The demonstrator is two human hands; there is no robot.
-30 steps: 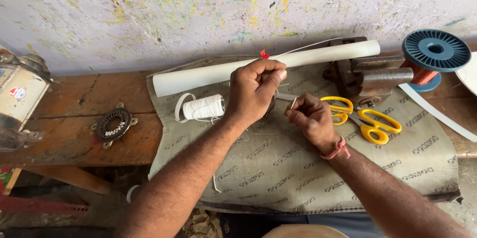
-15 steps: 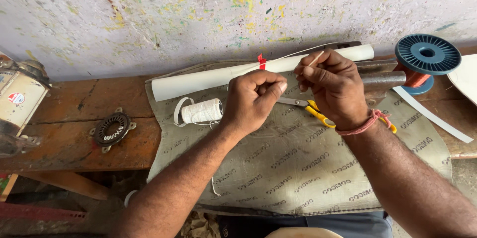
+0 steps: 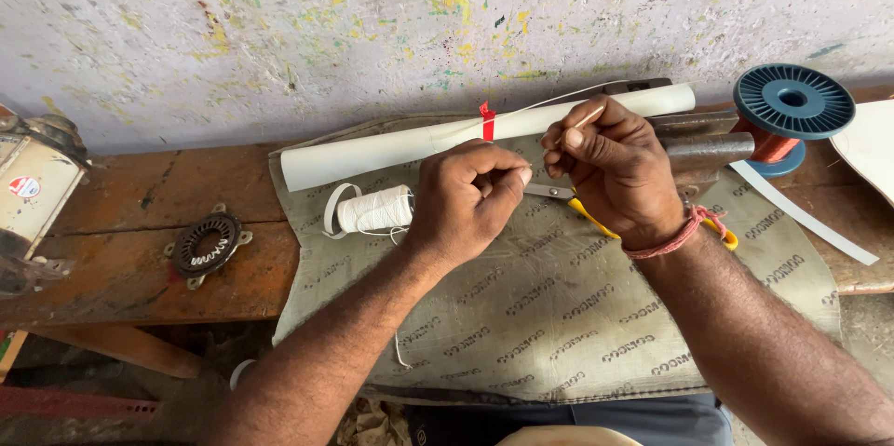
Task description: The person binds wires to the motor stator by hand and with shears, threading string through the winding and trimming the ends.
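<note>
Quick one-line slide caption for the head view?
Two hands, left hand and right hand, pinch fine thread above a spool and scissors.

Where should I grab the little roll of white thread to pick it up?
Probably around its round middle. The white thread spool lies on its side on the printed sack cloth, left of the left hand. Come from above, fingers on its front and back sides, avoiding the loose white strip looped at its left end.

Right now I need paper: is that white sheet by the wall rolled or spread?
Rolled: the white sheet lies as a long tube along the wall, bound by a red band.
</note>
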